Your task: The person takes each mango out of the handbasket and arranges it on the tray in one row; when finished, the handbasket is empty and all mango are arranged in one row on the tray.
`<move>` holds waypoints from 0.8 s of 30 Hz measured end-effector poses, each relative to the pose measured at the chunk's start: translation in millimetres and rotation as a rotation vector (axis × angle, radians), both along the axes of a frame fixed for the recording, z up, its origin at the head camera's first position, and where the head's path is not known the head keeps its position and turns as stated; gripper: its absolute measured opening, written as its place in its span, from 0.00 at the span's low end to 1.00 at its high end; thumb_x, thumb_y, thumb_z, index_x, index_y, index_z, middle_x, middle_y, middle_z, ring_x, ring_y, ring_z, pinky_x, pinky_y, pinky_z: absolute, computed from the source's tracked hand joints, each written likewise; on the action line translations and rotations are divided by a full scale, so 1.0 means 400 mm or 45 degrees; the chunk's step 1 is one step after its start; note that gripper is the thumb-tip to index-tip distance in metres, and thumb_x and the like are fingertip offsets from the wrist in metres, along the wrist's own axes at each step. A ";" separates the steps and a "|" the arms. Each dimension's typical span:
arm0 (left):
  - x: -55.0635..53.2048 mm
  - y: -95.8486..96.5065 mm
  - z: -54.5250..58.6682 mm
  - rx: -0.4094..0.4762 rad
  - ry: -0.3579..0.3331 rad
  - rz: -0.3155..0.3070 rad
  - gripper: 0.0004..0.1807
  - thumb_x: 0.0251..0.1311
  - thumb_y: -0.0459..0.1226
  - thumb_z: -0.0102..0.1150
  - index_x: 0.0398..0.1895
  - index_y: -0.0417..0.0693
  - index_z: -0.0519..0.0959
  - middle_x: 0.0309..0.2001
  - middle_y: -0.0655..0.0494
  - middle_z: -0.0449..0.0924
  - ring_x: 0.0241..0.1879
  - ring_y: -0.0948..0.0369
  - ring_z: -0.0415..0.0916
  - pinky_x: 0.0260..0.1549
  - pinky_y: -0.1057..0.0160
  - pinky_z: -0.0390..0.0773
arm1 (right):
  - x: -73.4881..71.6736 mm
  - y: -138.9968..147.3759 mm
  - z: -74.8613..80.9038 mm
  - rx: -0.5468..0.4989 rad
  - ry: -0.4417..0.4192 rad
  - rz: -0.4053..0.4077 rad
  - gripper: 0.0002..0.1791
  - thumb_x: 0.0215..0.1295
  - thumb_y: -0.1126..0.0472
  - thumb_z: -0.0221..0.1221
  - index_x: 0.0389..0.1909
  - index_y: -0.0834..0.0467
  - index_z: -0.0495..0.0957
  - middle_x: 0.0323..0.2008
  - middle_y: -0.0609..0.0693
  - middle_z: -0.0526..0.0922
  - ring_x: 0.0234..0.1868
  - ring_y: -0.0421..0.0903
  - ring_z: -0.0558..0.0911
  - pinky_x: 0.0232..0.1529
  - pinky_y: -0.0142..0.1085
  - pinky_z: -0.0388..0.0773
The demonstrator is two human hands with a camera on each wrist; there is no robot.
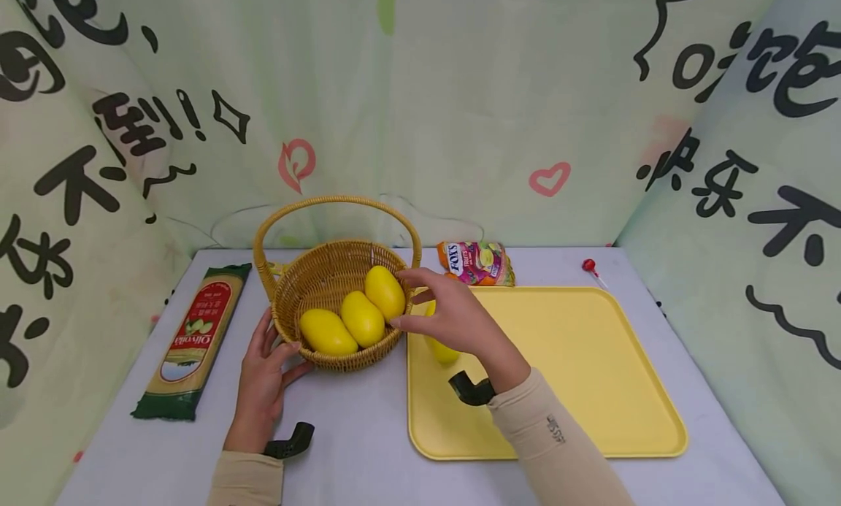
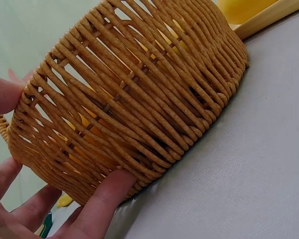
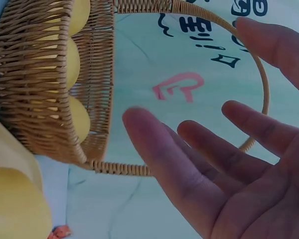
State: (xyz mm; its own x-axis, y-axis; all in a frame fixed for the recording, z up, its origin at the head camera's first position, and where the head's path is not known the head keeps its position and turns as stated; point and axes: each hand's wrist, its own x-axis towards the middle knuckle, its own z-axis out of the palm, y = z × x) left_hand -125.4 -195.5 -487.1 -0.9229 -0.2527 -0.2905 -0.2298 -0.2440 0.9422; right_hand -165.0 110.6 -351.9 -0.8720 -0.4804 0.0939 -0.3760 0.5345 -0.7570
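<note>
A wicker basket (image 1: pixel 342 254) with a tall arched handle stands left of the middle of the table. Three yellow mangoes (image 1: pixel 363 319) lie inside it. My left hand (image 1: pixel 263 382) holds its front left side, the thumb at the rim and the fingers against the lower wall (image 2: pixel 139 99). Beside the right rim is my right hand (image 1: pixel 453 320), fingers parted and nothing between them; the right wrist view shows the same bare fingers (image 3: pixel 204 164). Another mango (image 1: pixel 442 351) lies on the yellow tray (image 1: pixel 552 389), partly hidden behind the right hand.
A green and tan pasta packet (image 1: pixel 193 338) lies left of the basket. At the back edge sit a FOX'S candy bag (image 1: pixel 477 263) and a red lollipop (image 1: pixel 589 265). Printed curtains (image 1: pixel 460 126) enclose the table's back and sides.
</note>
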 end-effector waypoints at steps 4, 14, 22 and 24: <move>0.000 0.000 -0.002 -0.008 0.002 -0.004 0.46 0.73 0.32 0.57 0.83 0.84 0.52 0.86 0.65 0.50 0.78 0.52 0.63 0.49 0.55 0.90 | -0.019 -0.038 0.009 0.065 -0.016 0.032 0.37 0.64 0.51 0.73 0.73 0.54 0.74 0.67 0.52 0.82 0.58 0.53 0.86 0.58 0.46 0.86; 0.000 0.000 0.001 0.005 0.011 -0.010 0.46 0.73 0.32 0.57 0.83 0.85 0.53 0.86 0.65 0.50 0.78 0.52 0.63 0.50 0.55 0.90 | -0.066 -0.143 0.011 0.219 -0.064 0.141 0.36 0.68 0.50 0.69 0.75 0.54 0.72 0.70 0.54 0.79 0.65 0.56 0.82 0.65 0.49 0.83; 0.002 -0.001 0.007 -0.001 0.002 -0.016 0.46 0.74 0.33 0.56 0.83 0.85 0.52 0.86 0.65 0.49 0.78 0.53 0.63 0.51 0.54 0.89 | -0.096 -0.228 -0.017 0.317 -0.034 0.205 0.40 0.67 0.52 0.71 0.77 0.57 0.70 0.74 0.53 0.76 0.75 0.55 0.74 0.77 0.48 0.71; 0.002 -0.001 0.007 0.004 -0.002 -0.020 0.46 0.74 0.33 0.56 0.83 0.85 0.52 0.86 0.65 0.49 0.78 0.53 0.63 0.52 0.54 0.89 | -0.102 -0.248 -0.028 0.353 -0.044 0.212 0.40 0.66 0.51 0.72 0.76 0.55 0.70 0.73 0.53 0.77 0.75 0.53 0.74 0.77 0.46 0.71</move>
